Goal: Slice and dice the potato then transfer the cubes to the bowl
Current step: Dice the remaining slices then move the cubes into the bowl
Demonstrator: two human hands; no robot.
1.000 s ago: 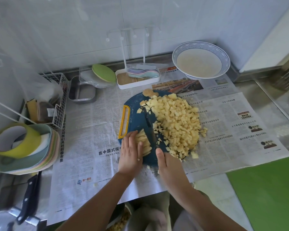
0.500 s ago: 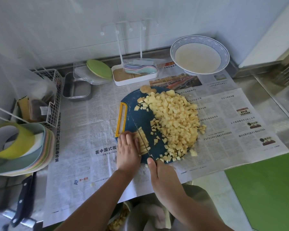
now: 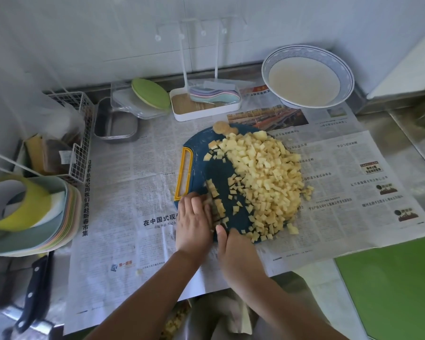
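A blue cutting board point(image 3: 199, 155) is laid on newspaper point(image 3: 133, 204) spread over a kitchen counter. Its right half is covered by a large heap of potato cubes point(image 3: 268, 177). A few uncut potato strips point(image 3: 217, 207) are seen at the near left corner, where they are pressed down by the flattened fingers of the left hand point(image 3: 193, 222). The right hand point(image 3: 234, 249) is curled at the board's near edge, thumb on top; what is gripped cannot be made out. A blue-rimmed bowl point(image 3: 349, 79) is set well apart, at the far right near the wall.
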